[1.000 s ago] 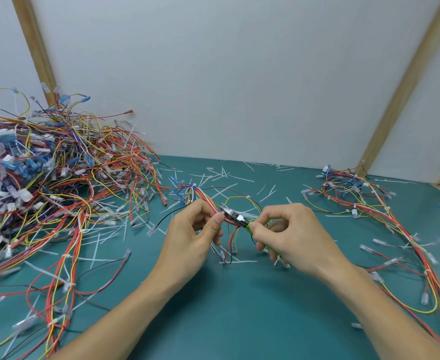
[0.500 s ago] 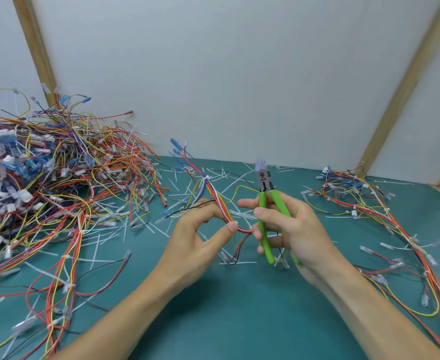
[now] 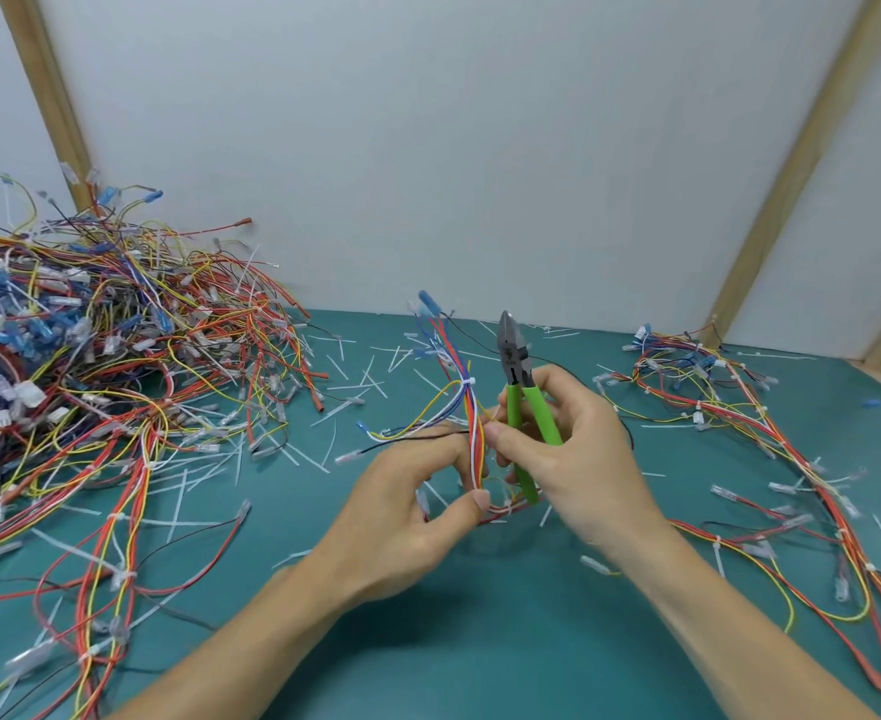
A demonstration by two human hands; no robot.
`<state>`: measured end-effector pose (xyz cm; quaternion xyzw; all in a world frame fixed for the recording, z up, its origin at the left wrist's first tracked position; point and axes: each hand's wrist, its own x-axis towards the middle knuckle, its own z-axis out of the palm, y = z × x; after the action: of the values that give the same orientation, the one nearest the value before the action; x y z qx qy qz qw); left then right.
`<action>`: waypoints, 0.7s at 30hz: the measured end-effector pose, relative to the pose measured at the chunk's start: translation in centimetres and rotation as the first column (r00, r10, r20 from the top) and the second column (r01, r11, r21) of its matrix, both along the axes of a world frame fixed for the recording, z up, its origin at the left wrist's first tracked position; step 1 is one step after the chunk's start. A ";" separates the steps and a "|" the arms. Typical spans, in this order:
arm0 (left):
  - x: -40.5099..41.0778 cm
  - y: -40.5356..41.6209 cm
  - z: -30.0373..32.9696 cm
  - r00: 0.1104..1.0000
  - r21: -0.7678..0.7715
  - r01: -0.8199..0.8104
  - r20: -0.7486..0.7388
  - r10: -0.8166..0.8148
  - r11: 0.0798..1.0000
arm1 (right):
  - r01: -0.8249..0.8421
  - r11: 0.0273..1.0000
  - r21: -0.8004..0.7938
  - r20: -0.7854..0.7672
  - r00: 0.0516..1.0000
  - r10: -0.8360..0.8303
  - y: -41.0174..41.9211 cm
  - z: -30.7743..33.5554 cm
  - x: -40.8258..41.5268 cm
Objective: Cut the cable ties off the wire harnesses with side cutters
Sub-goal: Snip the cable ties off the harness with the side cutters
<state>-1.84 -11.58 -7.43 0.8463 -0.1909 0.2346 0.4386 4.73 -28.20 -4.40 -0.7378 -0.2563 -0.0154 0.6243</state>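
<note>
One tie point(image 3: 468, 381) sits up the upright harness point(image 3: 472, 433) pinched by the left hand point(image 3: 417, 506), just left of the cutters point(image 3: 518, 376) gripped in the right hand point(image 3: 573, 454).

Layout on the surface point(image 3: 480, 667). A large harness pile point(image 3: 90, 366) fills the left edge up to the back-left corner. A smaller harness group point(image 3: 739, 407) runs along the right edge. At centre, the left hand point(image 3: 407, 517) and right hand point(image 3: 578, 459) hold a harness point(image 3: 472, 402) and side cutters point(image 3: 521, 397) above the surface. Cut ties point(image 3: 365, 379), apparently loose, lie behind them.
</note>
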 end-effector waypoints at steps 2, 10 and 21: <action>-0.1 0.0 -0.1 0.995 -0.085 -0.095 -0.048 0.091 0.992 | 0.062 0.998 -0.020 0.081 0.995 -0.060 0.1 -0.1 -0.1; 0.7 0.9 0.0 0.947 -0.247 -0.320 -0.046 0.319 0.915 | 0.122 0.991 -0.057 0.148 0.983 -0.113 0.6 -0.5 -0.9; 0.8 1.1 0.6 0.961 -0.446 -0.103 -0.275 -0.026 0.889 | 0.048 0.992 -0.115 0.123 0.992 -0.033 0.7 -0.7 -1.1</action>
<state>-1.02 -10.45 -6.84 0.7475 -0.0513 0.1625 0.6420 3.60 -27.48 -5.13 -0.7761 -0.2790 -0.0576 0.5625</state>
